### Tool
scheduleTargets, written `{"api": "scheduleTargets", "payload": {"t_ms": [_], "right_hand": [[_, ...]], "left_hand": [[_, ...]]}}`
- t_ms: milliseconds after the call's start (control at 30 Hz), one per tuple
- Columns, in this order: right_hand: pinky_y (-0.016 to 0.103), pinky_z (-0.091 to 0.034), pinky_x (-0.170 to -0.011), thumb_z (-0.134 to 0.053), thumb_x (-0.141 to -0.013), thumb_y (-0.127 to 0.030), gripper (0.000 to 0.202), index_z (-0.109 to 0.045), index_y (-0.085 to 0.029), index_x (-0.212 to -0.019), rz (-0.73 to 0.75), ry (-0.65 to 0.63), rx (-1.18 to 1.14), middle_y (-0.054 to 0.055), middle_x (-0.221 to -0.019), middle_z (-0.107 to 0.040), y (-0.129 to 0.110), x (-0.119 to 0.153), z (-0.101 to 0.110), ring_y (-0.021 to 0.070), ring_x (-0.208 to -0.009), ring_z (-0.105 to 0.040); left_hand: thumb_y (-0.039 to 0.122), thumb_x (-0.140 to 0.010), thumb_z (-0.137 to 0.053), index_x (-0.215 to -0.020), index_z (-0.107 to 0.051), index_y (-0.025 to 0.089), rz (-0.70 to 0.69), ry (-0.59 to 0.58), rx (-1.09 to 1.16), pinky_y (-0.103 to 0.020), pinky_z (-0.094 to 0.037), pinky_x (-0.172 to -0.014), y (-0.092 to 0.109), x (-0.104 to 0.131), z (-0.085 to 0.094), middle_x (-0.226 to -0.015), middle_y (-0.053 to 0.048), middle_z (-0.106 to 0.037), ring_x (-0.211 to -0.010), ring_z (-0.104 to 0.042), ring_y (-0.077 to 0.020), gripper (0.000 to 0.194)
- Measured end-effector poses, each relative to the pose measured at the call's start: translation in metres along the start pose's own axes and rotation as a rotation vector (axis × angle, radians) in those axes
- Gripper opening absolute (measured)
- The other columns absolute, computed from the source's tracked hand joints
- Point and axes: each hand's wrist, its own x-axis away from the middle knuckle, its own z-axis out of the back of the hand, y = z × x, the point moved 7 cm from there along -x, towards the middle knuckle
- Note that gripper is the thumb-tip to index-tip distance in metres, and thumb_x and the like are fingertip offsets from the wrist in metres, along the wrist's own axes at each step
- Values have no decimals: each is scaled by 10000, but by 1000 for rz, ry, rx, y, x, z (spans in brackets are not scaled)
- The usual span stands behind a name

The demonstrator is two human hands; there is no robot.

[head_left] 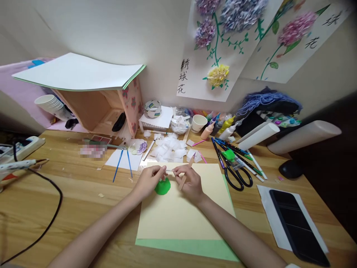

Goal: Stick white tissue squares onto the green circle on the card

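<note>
My left hand (pixel 149 181) and my right hand (pixel 192 183) meet over a cream sheet of paper (pixel 178 219), fingers pinched. A short, thin, pale rod or strip (pixel 169 171) stretches between their fingertips; its exact kind is too small to make out. Tucked between the fingers of the right hand is a flat wooden craft stick (pixel 182 182), tilted, with a darkened upper tip. Just below the left fingertips a bright green round patch (pixel 162 187) lies on the cream paper, partly covered by them. Green paper (pixel 184 247) shows beneath the cream sheet.
Behind the hands lies a pile of white paper scraps (pixel 170 147). Black-handled scissors (pixel 237 178) and several pens (pixel 248 160) sit to the right, near a phone (pixel 298 227). Thin blue brushes (pixel 119 163) rest at left; a black cable (pixel 57 193) crosses the table.
</note>
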Motion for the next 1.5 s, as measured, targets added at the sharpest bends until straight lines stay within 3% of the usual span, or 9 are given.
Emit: {"api": "scheduleTargets", "payload": {"t_ms": [167, 300, 433, 500, 633, 767, 1100, 1300, 1500], "right_hand": [[316, -524, -707, -584, -794, -98, 155, -542, -233, -858, 109, -105, 11, 32, -813, -664, -12, 4, -7, 172, -811, -637], [344, -503, -731, -499, -866, -207, 107, -561, -223, -952, 7, -99, -56, 57, -878, -653, -3, 6, -2, 183, -827, -612], [331, -452, -639, -266, -956, -326, 376, -622, -221, -1016, -117, 24, -139, 34, -730, -606, 8, 7, 11, 170, -682, -552], [335, -427, -634, -224, -964, -358, 459, -662, -221, -970, -126, 39, -126, 30, -675, -587, 8, 7, 14, 169, -648, -526], [320, -386, -572, -253, -961, -367, 492, -630, -208, -687, -79, 66, -175, 15, -550, -521, 4, 8, 15, 155, -557, -477], [304, -368, -537, -259, -966, -308, 480, -557, -199, -605, -33, -34, -190, 11, -519, -510, 2, 8, 6, 140, -516, -460], [297, -402, -606, -294, -965, -258, 391, -570, -195, -695, -25, -198, -102, 22, -620, -587, 2, 6, -8, 142, -603, -525], [295, -415, -613, -298, -969, -287, 397, -583, -195, -709, -45, -223, -89, 26, -625, -596, 1, 5, -9, 147, -610, -533], [284, -418, -618, -323, -966, -303, 381, -579, -204, -703, -102, -218, -77, 15, -621, -587, 6, 6, -11, 142, -611, -546]], "left_hand": [[430, -800, -550, -674, -595, 149, -2, 45, 158, -228, -345, -545, -8, -1, -1, -617, 6, -575, -575, -488, -112, 311], [393, -787, -590, -720, -643, 156, -73, 112, 71, -228, -316, -535, -5, 4, 3, -650, 5, -574, -577, -446, -101, 252], [359, -782, -619, -706, -663, 171, -139, 77, -3, -242, -341, -574, -1, 10, -1, -699, -9, -601, -625, -479, -114, 208], [343, -778, -635, -715, -675, 186, -200, 85, -89, -255, -366, -631, 2, 12, -2, -733, -15, -605, -691, -506, -130, 174], [325, -783, -640, -753, -674, 203, -276, 165, -283, -279, -374, -676, 7, 12, 0, -736, -18, -572, -757, -511, -154, 131], [329, -810, -608, -764, -653, 204, -305, 182, -353, -286, -377, -670, 9, 11, -3, -753, -21, -564, -769, -506, -160, 140], [357, -863, -518, -762, -580, 192, -279, 219, -348, -297, -384, -716, 7, 10, 3, -783, -21, -562, -797, -511, -163, 203], [348, -948, -287, -705, -498, 195, -129, 367, -210, -278, -363, -668, -11, 7, 22, -701, -3, -540, -704, -508, -146, 356], [357, -950, -254, -673, -445, 205, -75, 355, -260, -276, -338, -628, -18, 3, 21, -650, 7, -518, -652, -494, -146, 370]]}}
